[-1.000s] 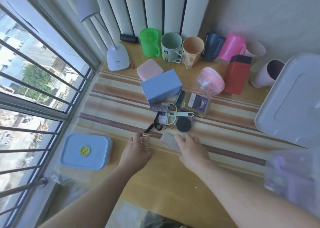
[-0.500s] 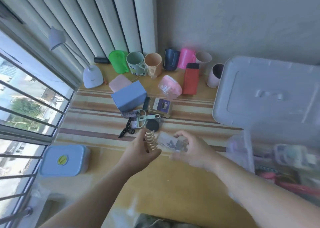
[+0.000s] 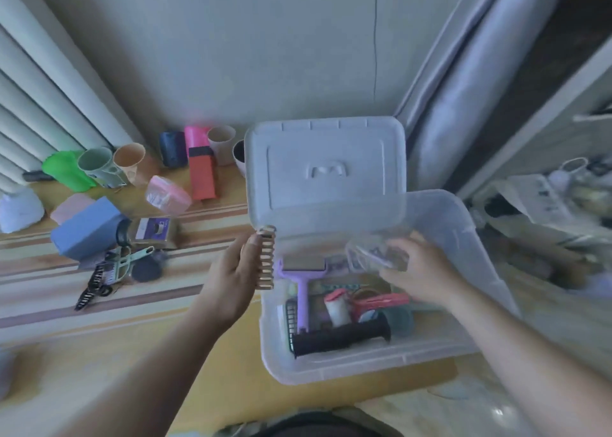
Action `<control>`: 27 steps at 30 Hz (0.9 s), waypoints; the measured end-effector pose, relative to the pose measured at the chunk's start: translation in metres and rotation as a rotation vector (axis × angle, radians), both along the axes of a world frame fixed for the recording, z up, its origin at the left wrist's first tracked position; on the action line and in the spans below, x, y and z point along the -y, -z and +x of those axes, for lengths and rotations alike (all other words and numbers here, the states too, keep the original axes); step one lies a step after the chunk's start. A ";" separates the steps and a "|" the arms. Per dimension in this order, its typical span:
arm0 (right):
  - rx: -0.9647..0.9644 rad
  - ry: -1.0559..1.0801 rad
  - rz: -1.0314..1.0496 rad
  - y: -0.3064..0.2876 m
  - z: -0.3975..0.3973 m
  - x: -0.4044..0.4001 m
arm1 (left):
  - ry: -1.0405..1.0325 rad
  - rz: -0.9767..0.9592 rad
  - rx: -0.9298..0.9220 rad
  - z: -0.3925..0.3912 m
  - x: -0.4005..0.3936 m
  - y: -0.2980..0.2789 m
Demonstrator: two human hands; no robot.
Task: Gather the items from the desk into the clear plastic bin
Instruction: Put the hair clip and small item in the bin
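The clear plastic bin (image 3: 331, 363) stands at the desk's right end, its lid (image 3: 326, 168) propped upright behind it. Inside lie a purple-handled brush (image 3: 303, 290), a black cylinder (image 3: 341, 337), a small white roll (image 3: 336, 310) and other small items. My left hand (image 3: 231, 277) grips a tan toothed hair clip (image 3: 266, 259) just left of the bin's left wall. My right hand (image 3: 420, 271) holds a small clear packet (image 3: 374, 252) above the bin's interior. On the striped mat to the left remain a blue box (image 3: 86, 227), a dark printed pouch (image 3: 154, 231), a black hair clip (image 3: 91, 286) and a mint-green tool (image 3: 127, 262).
Along the wall stand several cups, among them a green cup (image 3: 68, 169) and a red box (image 3: 202, 174). A pink-lidded container (image 3: 167, 194) lies in front of them. A white lamp base (image 3: 18, 208) sits far left. A cluttered shelf (image 3: 546, 204) is at right.
Both hands lifted their items off the mat and carried them right. The view swung right, so the bin is now in the middle; the right hand is over it.
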State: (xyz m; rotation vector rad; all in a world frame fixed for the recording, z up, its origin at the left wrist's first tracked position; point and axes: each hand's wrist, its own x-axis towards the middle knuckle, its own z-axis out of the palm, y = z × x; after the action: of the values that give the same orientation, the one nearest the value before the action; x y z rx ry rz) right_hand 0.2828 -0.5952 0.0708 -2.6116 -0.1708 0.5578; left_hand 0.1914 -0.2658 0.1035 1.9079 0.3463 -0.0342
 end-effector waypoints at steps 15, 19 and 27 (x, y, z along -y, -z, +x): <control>-0.272 -0.042 -0.503 0.087 0.001 0.075 | 0.438 0.315 -0.308 0.020 0.126 0.059; -0.201 -0.002 -0.392 0.076 0.001 0.073 | 0.478 0.370 -0.327 0.028 0.142 0.067; -0.248 -0.215 0.188 0.008 -0.010 0.044 | 0.560 0.545 -0.279 0.044 0.167 0.072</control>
State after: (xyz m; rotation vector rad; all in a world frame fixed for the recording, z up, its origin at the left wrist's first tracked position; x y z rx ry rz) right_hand 0.2725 -0.6394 0.0623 -2.3335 -0.4061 0.8886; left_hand 0.2358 -0.4328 0.0313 2.4960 -0.0146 -0.6388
